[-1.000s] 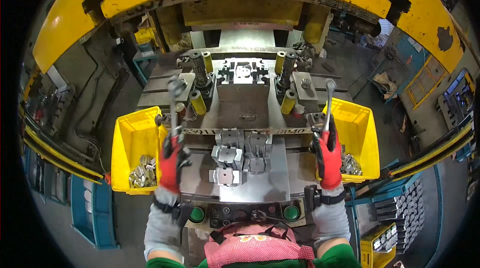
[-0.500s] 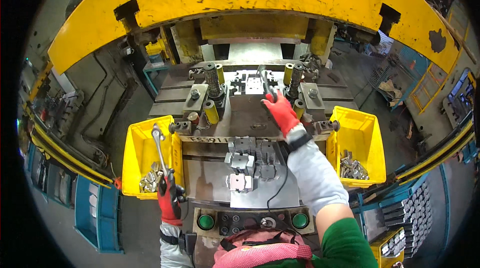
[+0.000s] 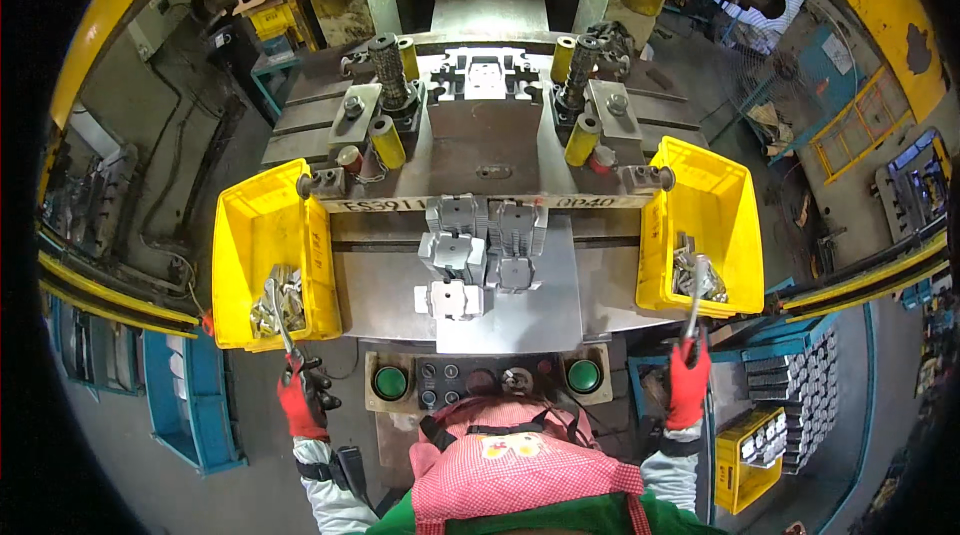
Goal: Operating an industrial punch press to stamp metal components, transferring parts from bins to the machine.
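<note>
My left hand (image 3: 303, 405), in a red and black glove, is closed around a slim metal hand tool (image 3: 278, 315) with a wrench-like head. The tool points up in front of the left yellow bin (image 3: 255, 230), which holds loose metal pieces. My right hand (image 3: 687, 385), gloved the same, grips another slim metal tool (image 3: 696, 297). Its blunt, pale end overlaps the metal pieces in the right yellow bin (image 3: 718, 200). On the press die, a bright metal part (image 3: 485, 78) lies between the guide posts. Stacks of grey metal parts (image 3: 452, 253) stand on the plate (image 3: 545, 305) between the bins.
A control box (image 3: 483, 380) with two green buttons sits low in front of me. Thick guide posts (image 3: 387, 73) and yellow cylinders (image 3: 582, 140) rise from the die. Right of me stands a blue rack (image 3: 775, 340) with rows of metal parts and a small yellow bin (image 3: 735, 480).
My right hand has drawn back from the die to the right bin with its tool. My left hand has moved slightly left and down. The view has tilted downward.
</note>
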Motion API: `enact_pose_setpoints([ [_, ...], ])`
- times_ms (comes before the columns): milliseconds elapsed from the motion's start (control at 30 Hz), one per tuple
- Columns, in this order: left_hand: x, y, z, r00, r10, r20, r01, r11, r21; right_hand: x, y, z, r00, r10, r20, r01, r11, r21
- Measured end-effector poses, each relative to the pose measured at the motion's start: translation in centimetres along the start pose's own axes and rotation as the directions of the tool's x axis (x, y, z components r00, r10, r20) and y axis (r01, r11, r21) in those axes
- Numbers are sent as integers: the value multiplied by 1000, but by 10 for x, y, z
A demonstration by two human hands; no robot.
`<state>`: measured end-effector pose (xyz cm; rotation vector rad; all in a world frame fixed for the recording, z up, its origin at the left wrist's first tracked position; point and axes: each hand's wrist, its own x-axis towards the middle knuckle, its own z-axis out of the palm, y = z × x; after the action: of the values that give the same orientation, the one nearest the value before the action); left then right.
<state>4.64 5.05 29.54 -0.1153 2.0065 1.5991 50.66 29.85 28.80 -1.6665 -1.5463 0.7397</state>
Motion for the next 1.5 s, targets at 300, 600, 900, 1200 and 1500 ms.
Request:
enact_pose_setpoints([
  [300, -16, -3, 31, 866, 471, 167, -426, 871, -245, -26, -57, 110, 686, -98, 721, -151, 950, 273],
  [600, -3, -28, -6, 909, 417, -15, -383, 817, -431, 11, -118, 67, 699, -228, 677, -242, 816, 525],
  [900, -7, -9, 27, 943, 326, 73, -260, 853, -452, 173, -225, 199, 758, -448, 474, 222, 861, 458],
  [1200, -3, -69, -39, 958, 181, -220, -265, 851, -454, 210, -225, 242, 611, -391, 689, -89, 830, 550],
  [1500, 25, -78, -29, 917, 338, -210, -392, 858, -331, 197, -240, 236, 738, -401, 543, 412, 905, 107],
])
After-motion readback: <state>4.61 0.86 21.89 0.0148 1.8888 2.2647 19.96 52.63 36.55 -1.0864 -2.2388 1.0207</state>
